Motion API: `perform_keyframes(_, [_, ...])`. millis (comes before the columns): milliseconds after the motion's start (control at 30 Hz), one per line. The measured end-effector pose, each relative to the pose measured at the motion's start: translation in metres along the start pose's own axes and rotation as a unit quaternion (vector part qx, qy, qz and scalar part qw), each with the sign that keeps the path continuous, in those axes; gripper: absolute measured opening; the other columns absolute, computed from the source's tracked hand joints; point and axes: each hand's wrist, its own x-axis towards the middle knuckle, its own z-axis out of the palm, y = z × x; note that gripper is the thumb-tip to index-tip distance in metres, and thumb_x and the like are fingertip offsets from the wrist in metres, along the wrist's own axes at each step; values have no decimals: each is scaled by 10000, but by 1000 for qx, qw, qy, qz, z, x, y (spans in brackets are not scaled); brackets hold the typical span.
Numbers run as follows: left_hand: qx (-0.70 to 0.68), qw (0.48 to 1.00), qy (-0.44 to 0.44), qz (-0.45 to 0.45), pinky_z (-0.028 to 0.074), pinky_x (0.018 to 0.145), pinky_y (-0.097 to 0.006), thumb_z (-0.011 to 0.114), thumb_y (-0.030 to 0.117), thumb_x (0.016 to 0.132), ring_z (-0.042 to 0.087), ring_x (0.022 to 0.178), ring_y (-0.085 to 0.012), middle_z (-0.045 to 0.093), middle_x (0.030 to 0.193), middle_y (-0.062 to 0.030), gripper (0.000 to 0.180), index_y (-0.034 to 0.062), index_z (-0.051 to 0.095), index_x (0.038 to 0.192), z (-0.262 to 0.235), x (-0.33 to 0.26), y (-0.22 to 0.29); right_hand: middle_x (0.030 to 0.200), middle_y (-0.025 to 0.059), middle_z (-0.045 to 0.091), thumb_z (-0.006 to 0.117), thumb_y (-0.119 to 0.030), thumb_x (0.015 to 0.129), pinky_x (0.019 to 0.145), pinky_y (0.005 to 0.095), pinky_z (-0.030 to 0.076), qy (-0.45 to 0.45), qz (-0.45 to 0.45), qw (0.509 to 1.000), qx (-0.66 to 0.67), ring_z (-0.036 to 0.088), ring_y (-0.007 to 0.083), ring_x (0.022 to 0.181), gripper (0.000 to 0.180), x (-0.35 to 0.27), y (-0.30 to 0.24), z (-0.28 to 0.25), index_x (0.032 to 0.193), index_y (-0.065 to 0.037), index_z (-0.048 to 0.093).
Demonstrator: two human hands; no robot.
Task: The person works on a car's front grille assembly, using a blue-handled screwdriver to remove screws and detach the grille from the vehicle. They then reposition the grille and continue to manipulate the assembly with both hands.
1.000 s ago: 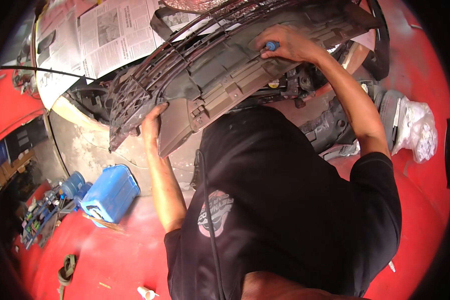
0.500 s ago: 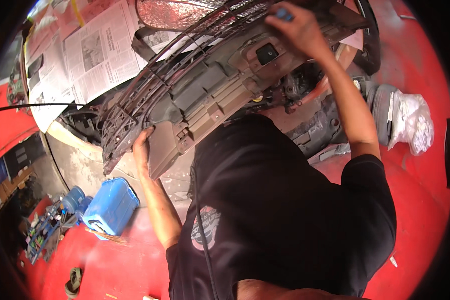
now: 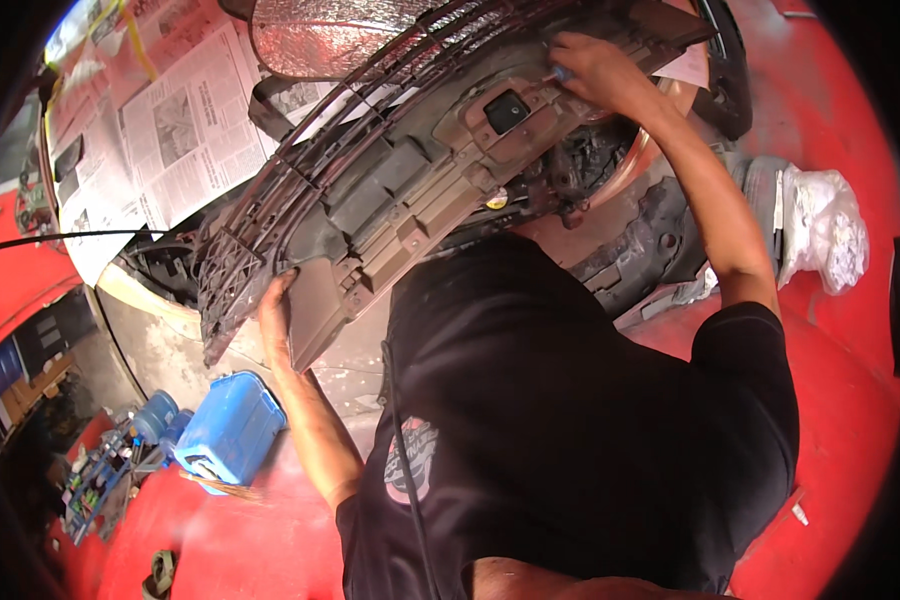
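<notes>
Red floor [image 3: 260,525] spreads below, with a blue bin [image 3: 232,425] at left; newspaper sheets [image 3: 185,130] cover part of the vehicle body [image 3: 145,296]. Next comes the left hand [image 3: 273,310], clamped on the lower-left end of the dark grille panel [image 3: 380,190], thumb on its face. This panel lies over the vehicle's open front; its long axis slants from lower left to upper right, lattice side turned to upper left, solid strip to lower right. Near the upper-right end, the right hand [image 3: 610,75], well apart from the left, has fingers closed around a small blue object [image 3: 562,73]; whether it also touches the panel, I cannot tell. Farther right is clear plastic wrapping [image 3: 825,230].
</notes>
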Motion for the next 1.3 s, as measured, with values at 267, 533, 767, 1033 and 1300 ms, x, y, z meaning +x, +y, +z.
perform_keyframes(267, [146, 986, 46, 65, 460, 1002, -320, 769, 293, 825, 642, 1071, -215, 712, 1168, -142, 524, -80, 720, 1190, 12, -17, 13, 986, 152, 621, 750, -43, 767, 815, 482, 539, -35, -1, 998, -54, 643, 390, 972, 246, 5, -7, -1, 959, 11, 605])
perform_keyframes(533, [135, 990, 38, 27, 462, 1006, -322, 719, 290, 911, 639, 1096, -217, 691, 1214, -121, 485, -56, 687, 1248, 13, -21, 13, 935, 153, 662, 736, -154, 844, 827, 463, 538, 37, 46, 998, 32, 649, 390, 926, 216, -2, 3, 3, 970, -2, 647])
perform_keyframes(767, [81, 989, 36, 116, 512, 989, -354, 674, 287, 964, 662, 1117, -250, 704, 1192, -153, 456, -41, 662, 1282, -23, -82, 3, 1136, 129, 723, 733, -137, 867, 924, 402, 539, 184, 208, 957, 84, 686, 328, 1070, 283, -66, -3, -36, 1135, -51, 705])
perform_keyframes(1033, [328, 792, 256, 448, 509, 693, -295, 600, 171, 1031, 623, 701, -133, 689, 773, -66, 241, -36, 716, 1072, 101, -156, 52, 1227, 117, 680, 771, -84, 742, 1058, 464, 476, 147, 99, 984, -5, 556, 366, 1279, 402, -107, -4, 8, 1131, -56, 676])
perform_keyframes(1300, [679, 527, -64, 508, 491, 884, -482, 685, 106, 881, 591, 1033, -376, 617, 1259, -152, 432, 40, 633, 1304, 260, -104, -17, 1157, 123, 653, 713, -39, 728, 1040, 461, 497, 241, 74, 967, 27, 556, 393, 1262, 338, -102, -6, 22, 1057, -44, 637])
